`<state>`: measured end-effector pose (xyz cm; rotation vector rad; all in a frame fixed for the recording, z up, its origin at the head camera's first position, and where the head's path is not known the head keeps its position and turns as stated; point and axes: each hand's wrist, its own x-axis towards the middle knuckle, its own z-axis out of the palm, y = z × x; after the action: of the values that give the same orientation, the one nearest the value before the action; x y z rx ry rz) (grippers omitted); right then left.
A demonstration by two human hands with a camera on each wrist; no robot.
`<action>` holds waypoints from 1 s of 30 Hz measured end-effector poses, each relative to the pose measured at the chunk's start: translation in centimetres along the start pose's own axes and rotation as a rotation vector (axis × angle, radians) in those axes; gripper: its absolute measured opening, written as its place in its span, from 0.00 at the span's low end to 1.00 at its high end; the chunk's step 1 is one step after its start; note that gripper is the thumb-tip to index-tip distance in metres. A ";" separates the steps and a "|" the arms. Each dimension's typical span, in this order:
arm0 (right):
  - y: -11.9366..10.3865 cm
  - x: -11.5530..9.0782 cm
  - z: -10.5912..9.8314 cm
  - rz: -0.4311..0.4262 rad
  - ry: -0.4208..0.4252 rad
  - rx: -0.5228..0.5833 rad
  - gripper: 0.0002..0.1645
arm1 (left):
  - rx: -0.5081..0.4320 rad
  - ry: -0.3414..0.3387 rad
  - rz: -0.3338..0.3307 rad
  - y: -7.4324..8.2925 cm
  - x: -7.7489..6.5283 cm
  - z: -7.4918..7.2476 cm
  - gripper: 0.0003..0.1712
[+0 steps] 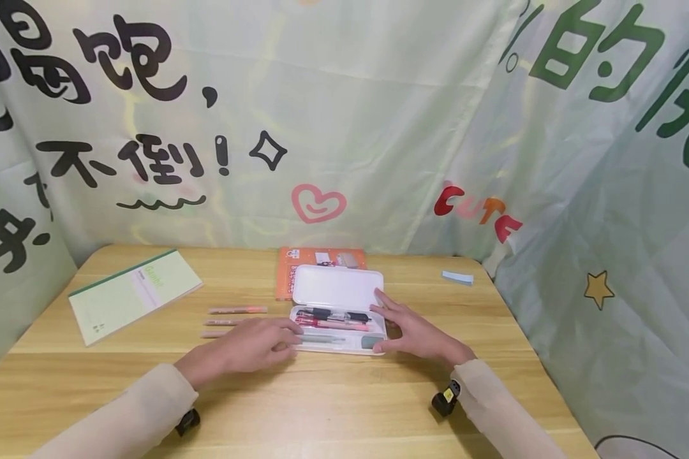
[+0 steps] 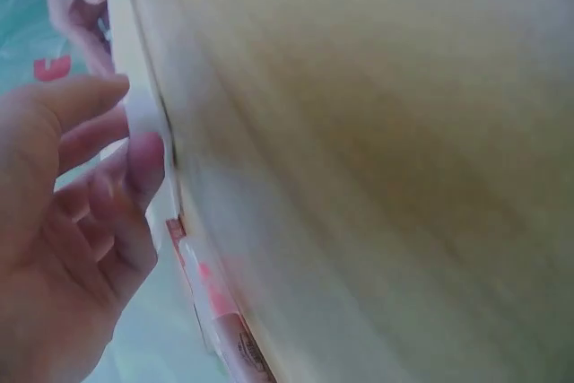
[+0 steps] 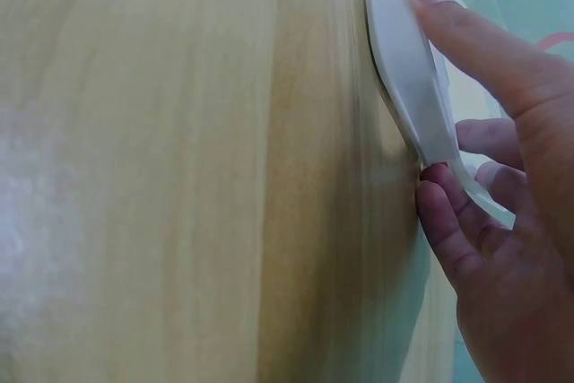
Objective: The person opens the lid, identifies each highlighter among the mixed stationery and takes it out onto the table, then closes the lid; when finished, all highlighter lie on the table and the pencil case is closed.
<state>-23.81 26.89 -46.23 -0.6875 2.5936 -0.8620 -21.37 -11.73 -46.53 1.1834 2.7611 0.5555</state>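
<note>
A white pencil case [image 1: 339, 287] lies with its lid raised, pens [image 1: 333, 317] inside. A slim grey-green pen [image 1: 324, 339] lies along its front, left of a small grey-green block [image 1: 371, 342]. My left hand [image 1: 258, 344] is at the left end of the case, fingers loosely bent; in the left wrist view its fingertips [image 2: 143, 168] come right up to the case end. My right hand [image 1: 413, 328] grips the right end, thumb on the front corner, fingers by the lid. In the right wrist view its thumb [image 3: 484, 47] lies over the rim and other fingertips curl around the end.
An orange booklet [image 1: 285, 274] sits behind the case, partly covered by its lid. Several brownish marker pens [image 1: 235, 310] lie to the left, some partly behind my left hand. A pale green notebook [image 1: 132, 296] is at far left, blue-white strips [image 1: 457, 278] at back right.
</note>
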 end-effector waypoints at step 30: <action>0.1 0.1 0.0 0.007 -0.008 -0.007 0.57 | -0.026 0.165 -0.048 -1.7 -0.6 0.3 0.10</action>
<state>-23.93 26.94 -46.33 -0.6828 2.5917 -0.8462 -22.04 -13.19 -47.51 1.1097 2.8990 0.7123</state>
